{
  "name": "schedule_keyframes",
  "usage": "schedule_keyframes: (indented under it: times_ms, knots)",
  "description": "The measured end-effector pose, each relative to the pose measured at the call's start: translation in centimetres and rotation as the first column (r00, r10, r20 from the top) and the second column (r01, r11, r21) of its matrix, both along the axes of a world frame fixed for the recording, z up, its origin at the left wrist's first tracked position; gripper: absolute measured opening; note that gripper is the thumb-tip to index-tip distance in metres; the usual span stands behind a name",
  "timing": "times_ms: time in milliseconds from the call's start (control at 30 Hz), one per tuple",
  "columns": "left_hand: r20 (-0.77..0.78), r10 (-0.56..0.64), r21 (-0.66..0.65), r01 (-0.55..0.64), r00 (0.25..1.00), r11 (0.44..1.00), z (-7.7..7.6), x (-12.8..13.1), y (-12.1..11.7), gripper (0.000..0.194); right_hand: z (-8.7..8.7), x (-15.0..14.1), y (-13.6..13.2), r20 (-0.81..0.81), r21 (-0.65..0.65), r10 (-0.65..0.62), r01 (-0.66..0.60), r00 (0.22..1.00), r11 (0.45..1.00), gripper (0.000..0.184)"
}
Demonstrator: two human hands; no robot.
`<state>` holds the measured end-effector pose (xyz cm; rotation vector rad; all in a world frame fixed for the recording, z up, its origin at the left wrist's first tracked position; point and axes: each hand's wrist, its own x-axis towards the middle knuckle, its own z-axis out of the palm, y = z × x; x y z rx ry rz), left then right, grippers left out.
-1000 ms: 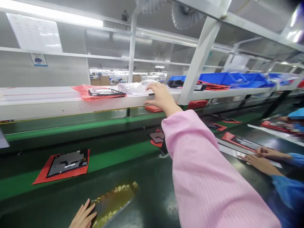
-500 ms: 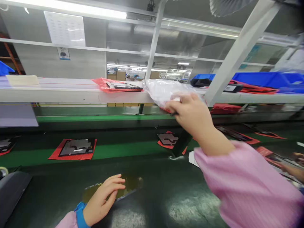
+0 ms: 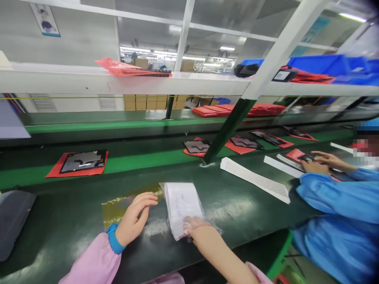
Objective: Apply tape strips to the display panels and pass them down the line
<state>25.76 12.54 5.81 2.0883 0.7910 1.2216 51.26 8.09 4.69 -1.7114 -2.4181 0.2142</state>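
My right hand (image 3: 197, 227) grips the lower right part of a clear plastic bag with a white paper stack (image 3: 180, 201) inside, low over the dark green bench. A small dark tip shows under this hand; I cannot tell what it is. To the left is my left hand (image 3: 137, 215), fingers stretched and slightly apart, holding nothing. It wears a blue wrist band (image 3: 115, 238). Under and beside it lies a yellowish transparent film (image 3: 114, 209) on the bench. The bag's upper left corner reaches the film's right end.
Red sheets bearing flat dark panels (image 3: 83, 162) line the green strip behind. A slanted post (image 3: 227, 130) rises to the white shelf (image 3: 207, 85). White label strips (image 3: 256, 179) lie to the right, near a co-worker's hands (image 3: 328, 163). A grey object (image 3: 14, 221) stands left.
My right hand has brought the plastic bag of papers from the shelf down to the bench. The left hand has stayed near the film. The view has tilted downward.
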Motion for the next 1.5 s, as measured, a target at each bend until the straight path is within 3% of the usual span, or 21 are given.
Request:
schedule_keyframes:
  times_ms: [33, 133, 200, 300, 433, 500, 567, 667, 733, 833, 933, 967, 1067, 1133, 1267, 1300, 1433, 1500]
  knots:
    - [-0.008, -0.007, -0.001, 0.007, 1.0, 1.0, -0.1, -0.1, -0.1, 0.029, -0.2, 0.1, -1.1, 0.03, 0.013, 0.009, -0.009, 1.0, 1.0, 0.004]
    - [-0.035, -0.025, 0.012, 0.025, 0.999, 1.0, 0.0, 0.0, -0.6, 0.028, -0.2, -0.7, -4.8, 0.033, 0.198, 0.024, -0.03, 0.999, 0.98, 0.02]
    - [-0.078, -0.048, 0.021, 0.05, 0.996, 0.999, 0.2, 0.4, -0.8, 0.025, -0.7, -2.4, -7.2, -0.017, 0.313, 0.041, -0.034, 0.999, 0.949, 0.017]
    - [-0.215, -0.137, 0.02, 0.144, 0.967, 0.989, 0.4, 2.0, -1.0, 0.022, -3.1, -6.4, -9.2, -0.165, 0.314, 0.044, 0.01, 0.985, 0.949, 0.009]
    - [-0.437, -0.248, 0.015, 0.283, 0.864, 0.959, 0.4, 5.5, -0.4, 0.021, -6.8, -11.8, -7.6, -0.245, 0.246, -0.028, 0.09, 0.969, 0.965, 0.017]
    - [-0.501, -0.276, 0.008, 0.323, 0.821, 0.946, 0.5, 7.2, -0.1, 0.021, -7.8, -13.6, -5.9, -0.227, 0.209, 0.016, 0.033, 0.974, 0.977, 0.029]
    - [-0.558, -0.296, 0.0, 0.356, 0.775, 0.934, 0.5, 8.4, -0.2, 0.027, -8.1, -14.0, -4.9, -0.225, 0.172, 0.072, -0.033, 0.972, 0.984, 0.029]
    - [-0.65, -0.289, -0.004, 0.378, 0.703, 0.926, -0.1, 9.4, -1.2, 0.053, -7.8, -11.8, -5.7, -0.273, 0.184, 0.117, -0.068, 0.955, 0.981, 0.022]
    - [-0.692, -0.247, 0.002, 0.345, 0.678, 0.939, -0.8, 9.8, -1.9, 0.053, -7.6, -8.8, -7.5, -0.342, 0.24, 0.11, -0.027, 0.933, 0.97, 0.023]
    - [-0.709, -0.156, 0.023, 0.243, 0.688, 0.97, -1.8, 10.1, -2.0, 0.017, -7.4, -4.1, -9.6, -0.536, 0.311, -0.045, 0.247, 0.843, 0.918, 0.029]
    - [-0.658, -0.093, 0.041, 0.159, 0.747, 0.986, -1.6, 10.4, -1.0, 0.019, -7.0, -0.6, -9.1, -0.641, 0.306, -0.215, 0.502, 0.737, 0.809, 0.028]
    - [-0.631, -0.079, 0.045, 0.138, 0.772, 0.989, -1.3, 10.3, -0.6, 0.02, -6.8, 0.1, -8.4, -0.615, 0.28, -0.26, 0.514, 0.744, 0.811, 0.029]
    - [-0.547, -0.037, 0.047, 0.075, 0.836, 0.996, -0.3, 9.7, 0.4, 0.02, -5.9, 1.1, -6.1, -0.448, 0.129, -0.337, 0.433, 0.828, 0.892, 0.033]
    - [-0.496, -0.01, 0.035, 0.031, 0.868, 0.999, 0.1, 8.8, 1.0, 0.017, -5.2, 1.3, -5.0, -0.352, 0.066, -0.312, 0.356, 0.882, 0.932, 0.039]
    - [-0.398, 0.028, -0.026, -0.042, 0.917, 0.999, -0.1, 6.6, 1.6, 0.015, -3.8, 0.9, -4.2, -0.195, 0.088, -0.183, 0.203, 0.964, 0.975, 0.054]
    - [-0.373, 0.032, -0.049, -0.055, 0.927, 0.997, -0.3, 6.2, 1.6, 0.015, -3.5, 0.8, -4.1, -0.178, 0.067, -0.18, 0.194, 0.968, 0.979, 0.052]
    - [-0.264, 0.041, -0.162, -0.086, 0.964, 0.983, -1.4, 5.4, 1.7, 0.015, -1.6, 1.0, -2.3, -0.197, -0.033, -0.276, 0.275, 0.941, 0.961, 0.016]
    - [-0.195, 0.076, -0.214, -0.118, 0.978, 0.97, -1.7, 5.4, 1.8, 0.019, 0.4, 1.4, -0.8, -0.233, -0.003, -0.319, 0.327, 0.919, 0.945, 0.018]
